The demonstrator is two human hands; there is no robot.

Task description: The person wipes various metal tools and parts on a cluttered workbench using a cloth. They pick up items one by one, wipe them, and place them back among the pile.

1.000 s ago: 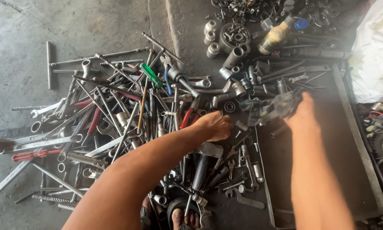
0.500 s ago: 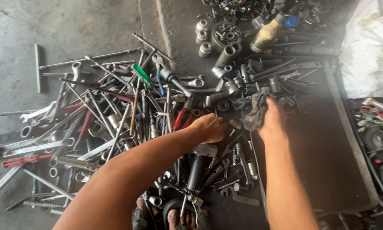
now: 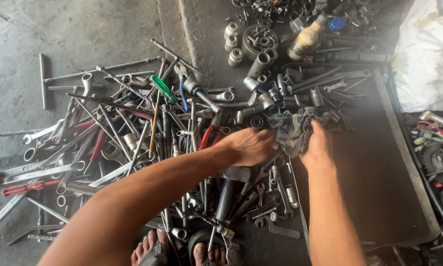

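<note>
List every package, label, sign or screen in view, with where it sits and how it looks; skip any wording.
Plastic bottle: top centre among sockets and small parts, lying tilted; yellowish body, dirty dark band around it, blue cap at its upper end.
White sack: top right corner, beside the metal tray; crumpled, plain white.
No signs or screens show.

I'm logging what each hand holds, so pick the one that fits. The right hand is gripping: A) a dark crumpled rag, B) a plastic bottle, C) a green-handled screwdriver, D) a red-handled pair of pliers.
A: the right hand closes around a dark crumpled rag at the edge of the metal tray, while the green-handled screwdriver lies untouched in the tool pile.
</note>
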